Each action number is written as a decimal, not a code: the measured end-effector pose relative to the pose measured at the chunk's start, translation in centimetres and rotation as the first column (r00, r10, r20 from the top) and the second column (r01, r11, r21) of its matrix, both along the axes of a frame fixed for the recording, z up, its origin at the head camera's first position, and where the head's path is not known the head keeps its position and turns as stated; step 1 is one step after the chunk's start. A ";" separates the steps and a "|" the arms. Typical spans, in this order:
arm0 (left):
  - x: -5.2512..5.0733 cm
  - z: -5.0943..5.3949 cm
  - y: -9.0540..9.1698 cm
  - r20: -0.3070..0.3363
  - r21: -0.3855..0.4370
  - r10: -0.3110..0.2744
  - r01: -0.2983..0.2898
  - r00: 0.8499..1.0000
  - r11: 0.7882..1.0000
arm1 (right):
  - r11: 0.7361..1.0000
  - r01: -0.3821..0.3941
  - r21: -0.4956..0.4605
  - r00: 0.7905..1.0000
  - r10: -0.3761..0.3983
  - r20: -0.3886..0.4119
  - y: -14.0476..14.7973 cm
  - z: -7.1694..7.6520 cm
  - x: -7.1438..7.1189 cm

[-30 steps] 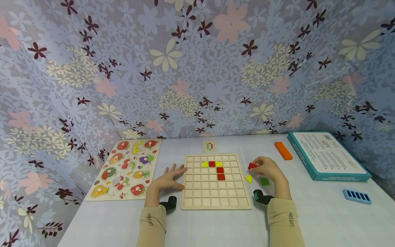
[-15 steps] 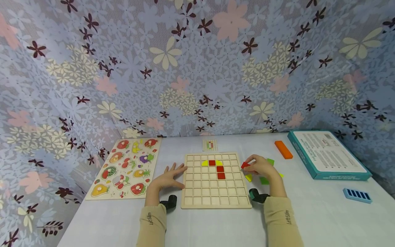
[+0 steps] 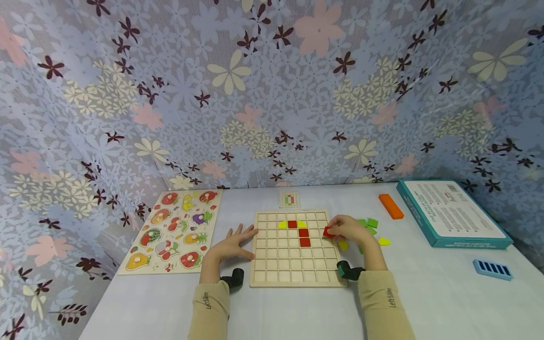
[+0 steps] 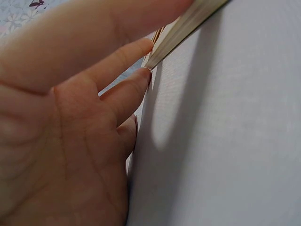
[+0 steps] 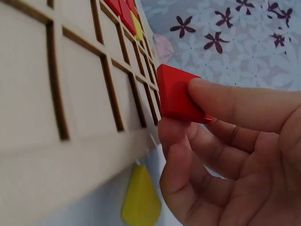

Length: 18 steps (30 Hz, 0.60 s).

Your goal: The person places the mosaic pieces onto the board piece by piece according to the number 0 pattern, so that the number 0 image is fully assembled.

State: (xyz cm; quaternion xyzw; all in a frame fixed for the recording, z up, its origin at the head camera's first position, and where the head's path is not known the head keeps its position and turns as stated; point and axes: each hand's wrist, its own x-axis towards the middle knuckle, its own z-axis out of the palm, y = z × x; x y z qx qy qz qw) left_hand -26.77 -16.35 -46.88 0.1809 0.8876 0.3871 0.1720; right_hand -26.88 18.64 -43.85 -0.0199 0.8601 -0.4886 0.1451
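My right hand [image 3: 350, 230] has a red block [image 5: 175, 92] pinched between thumb and fingertips, the remaining fingers bent loosely beneath it. The block is at the right edge of the grid board [image 3: 284, 265]; I can't tell whether they touch. In the right wrist view it is tilted, one flat face toward that camera and a thick edge turned to the grid. It looks square, so I can pick out no long axis. Just beside the board, near those fingers, lies a yellow piece [image 5: 141, 195]. My left hand [image 3: 229, 246] is spread wide and grips nothing, its fingertips at the board's left edge. In the grid, two red tiles [image 3: 304, 242] line up toward me below the right one of two yellow shapes [image 3: 282, 225]; a third red tile [image 3: 292, 224] sits between those shapes. Past my right hand lie green pieces [image 3: 372, 222], and beyond them an orange bar [image 3: 390, 206], its long axis slanting from far left to near right
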 end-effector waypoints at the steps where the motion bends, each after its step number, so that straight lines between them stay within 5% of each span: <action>1: 0.0 0.0 0.0 0.001 0.000 0.000 0.000 1.000 1.000 | 1.000 -0.008 0.001 1.000 0.008 -0.004 -0.1 0.0 0.0; 18: -0.1 0.0 0.0 0.003 0.009 -0.010 0.010 1.000 1.000 | 0.989 -0.149 0.013 0.988 0.149 -0.027 -2.0 0.0 0.1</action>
